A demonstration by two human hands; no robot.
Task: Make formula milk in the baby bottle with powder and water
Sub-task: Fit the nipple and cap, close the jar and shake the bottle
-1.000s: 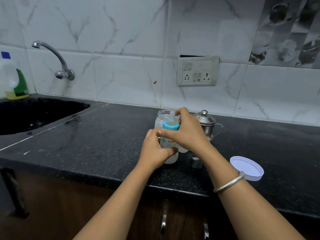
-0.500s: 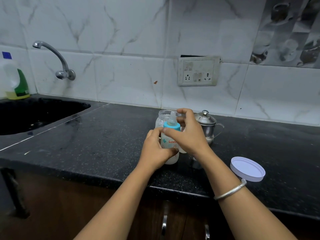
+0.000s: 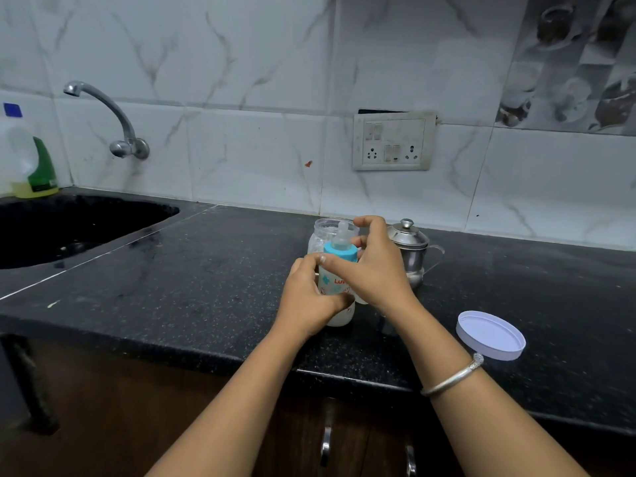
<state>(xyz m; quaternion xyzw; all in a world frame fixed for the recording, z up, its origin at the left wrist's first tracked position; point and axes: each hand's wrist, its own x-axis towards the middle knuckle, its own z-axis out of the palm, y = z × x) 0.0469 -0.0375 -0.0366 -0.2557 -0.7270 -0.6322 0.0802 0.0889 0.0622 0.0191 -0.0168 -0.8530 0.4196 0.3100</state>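
On counter (image 3: 206, 287) | we note 1 baby bottle (image 3: 331, 283) upright | left hand (image 3: 308, 301) grips body to steady | right hand (image 3: 375, 273) curls round blue collar (image 3: 339, 253), likely tightening.

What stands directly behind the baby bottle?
An open clear jar, rim visible, behind the baby bottle. Its lower half is covered by the bottle and left hand; contents unclear.

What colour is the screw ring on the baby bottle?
Turquoise blue: the ring shows best in the head view, under the clear teat.
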